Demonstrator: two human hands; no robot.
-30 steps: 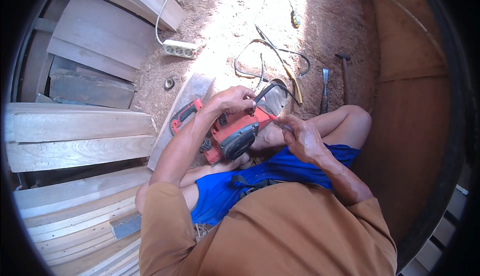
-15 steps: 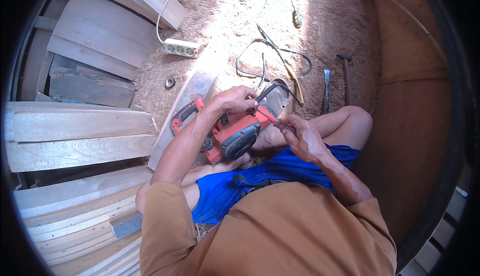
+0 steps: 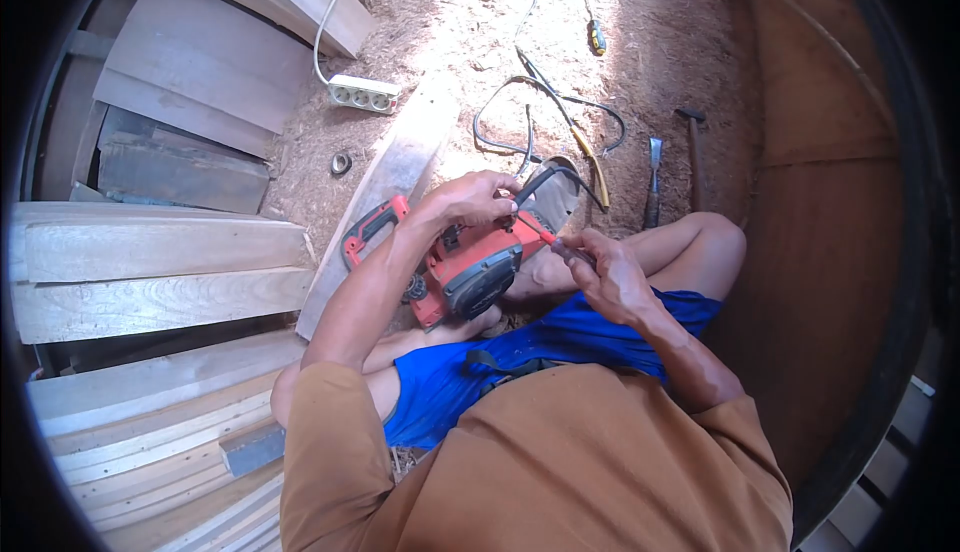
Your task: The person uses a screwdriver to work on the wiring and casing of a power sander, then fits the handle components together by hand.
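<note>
A red and black power saw (image 3: 478,270) lies tilted against my crossed legs, its round metal blade (image 3: 556,196) towards the upper right. My left hand (image 3: 478,198) rests over the saw's top, fingers pinched round a black cable (image 3: 540,178) where it meets the body. My right hand (image 3: 612,274) is closed round the handle of a red screwdriver (image 3: 546,236). Its thin shaft points up and left to a spot beside my left fingertips. Where exactly the tip touches is too small to tell.
A plank (image 3: 385,177) lies beneath the saw's rear handle. Above it is a white power strip (image 3: 362,94). A chisel (image 3: 653,184), a hammer (image 3: 694,157) and a yellow-black screwdriver (image 3: 597,38) lie on the ground. Stacked boards (image 3: 165,302) fill the left side.
My right hand has tilted the screwdriver, and its shaft now reaches up to my left fingertips. My left hand has stayed nearly still on the saw.
</note>
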